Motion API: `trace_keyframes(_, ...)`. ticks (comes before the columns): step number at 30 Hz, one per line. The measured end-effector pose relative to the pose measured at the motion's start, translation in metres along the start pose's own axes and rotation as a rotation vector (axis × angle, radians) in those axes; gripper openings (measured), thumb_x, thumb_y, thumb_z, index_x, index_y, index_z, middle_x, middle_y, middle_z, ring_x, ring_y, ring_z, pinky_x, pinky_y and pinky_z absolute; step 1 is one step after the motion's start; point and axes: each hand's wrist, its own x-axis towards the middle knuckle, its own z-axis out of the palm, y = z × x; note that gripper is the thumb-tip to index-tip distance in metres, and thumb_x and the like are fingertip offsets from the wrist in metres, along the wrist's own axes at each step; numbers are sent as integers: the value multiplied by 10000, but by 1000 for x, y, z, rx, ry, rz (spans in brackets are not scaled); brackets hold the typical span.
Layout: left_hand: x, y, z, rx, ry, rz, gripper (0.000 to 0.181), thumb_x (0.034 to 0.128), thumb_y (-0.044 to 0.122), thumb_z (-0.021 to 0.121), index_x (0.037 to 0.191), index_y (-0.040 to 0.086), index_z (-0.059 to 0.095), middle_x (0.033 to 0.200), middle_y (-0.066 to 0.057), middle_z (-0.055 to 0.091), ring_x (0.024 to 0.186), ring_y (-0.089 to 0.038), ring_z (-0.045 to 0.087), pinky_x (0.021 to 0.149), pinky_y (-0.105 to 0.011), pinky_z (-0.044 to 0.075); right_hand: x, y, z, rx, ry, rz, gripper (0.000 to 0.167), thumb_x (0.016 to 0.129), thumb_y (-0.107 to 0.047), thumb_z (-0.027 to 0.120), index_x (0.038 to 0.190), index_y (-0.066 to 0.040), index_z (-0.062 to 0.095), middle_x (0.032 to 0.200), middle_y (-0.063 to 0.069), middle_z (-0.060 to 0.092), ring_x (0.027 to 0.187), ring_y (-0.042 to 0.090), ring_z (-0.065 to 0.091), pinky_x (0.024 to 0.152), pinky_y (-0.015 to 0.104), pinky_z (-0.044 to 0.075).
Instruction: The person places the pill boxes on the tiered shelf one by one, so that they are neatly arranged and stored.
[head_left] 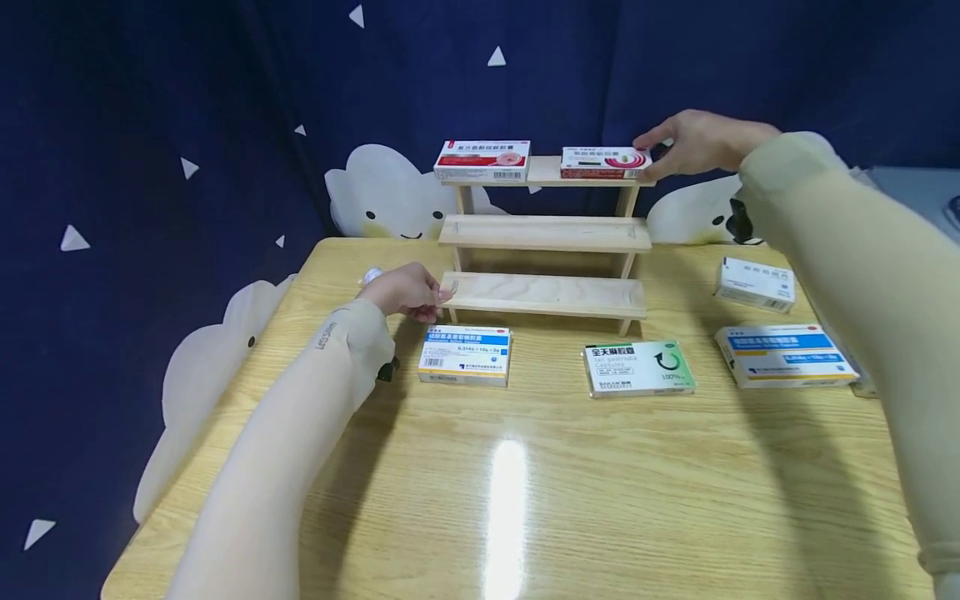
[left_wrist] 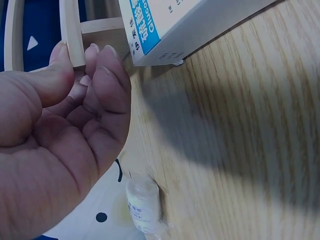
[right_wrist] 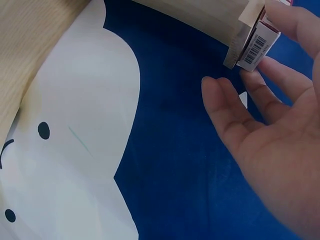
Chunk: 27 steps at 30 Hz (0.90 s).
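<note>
My left hand [head_left: 405, 289] pinches the left end of the lowest tier of a three-tier wooden display shelf [head_left: 543, 292], thumb on one face and fingers curled round the other in the left wrist view. On the top tier, my right hand [head_left: 701, 142] holds the right end of a red-and-white medicine box [head_left: 600, 162] between thumb and fingers; its barcode end [right_wrist: 256, 50] shows in the right wrist view. Another red-and-white medicine box [head_left: 482, 160] lies at the top tier's left end. A blue-and-white medicine box [head_left: 465, 354] lies just in front of my left hand.
A green-and-white capsule box [head_left: 637, 368] lies before the shelf. Farther right are another blue-and-white box [head_left: 786, 357] and a small white box [head_left: 756, 283]. A small wrapped white bottle [left_wrist: 144, 204] stands behind the left hand. A dark blue curtain [head_left: 562, 67] hangs behind the table.
</note>
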Motion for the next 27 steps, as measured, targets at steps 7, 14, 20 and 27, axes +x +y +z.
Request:
trace_keyframes(7,1,1,-1,-19,2,13,303,1018,242,566,1079,-46,639,984,-161,666,765,-194,630,791,-323,551,-12,-3,-5,-45,36,-33,917,924,-469,677,1594,-162,131,1604,281,50,1397,516,161,1088,716,138)
trace_keyframes(14,4,9,-3,-27,-4,21,283,1022,231,558,1062,-40,630,1019,-185,669,754,-184,626,772,-314,546,-58,-28,7,-154,191,-173,706,982,-366,620,1549,-86,308,1515,300,304,1282,463,357,1022,625,379)
trace_keyframes(20,9,14,-4,-11,-3,21,310,1021,226,563,1102,-67,621,988,-170,660,749,-185,629,781,-318,551,-107,-66,52,-186,318,-369,533,962,-234,660,1438,-49,506,1275,199,567,928,306,584,799,453,495)
trace_keyframes(27,13,12,-9,-60,21,7,289,1018,225,563,1091,-48,627,966,-159,655,735,-179,625,760,-300,556,-118,-86,122,-132,246,-459,408,936,-172,678,1316,-33,626,963,53,714,696,154,634,636,340,530)
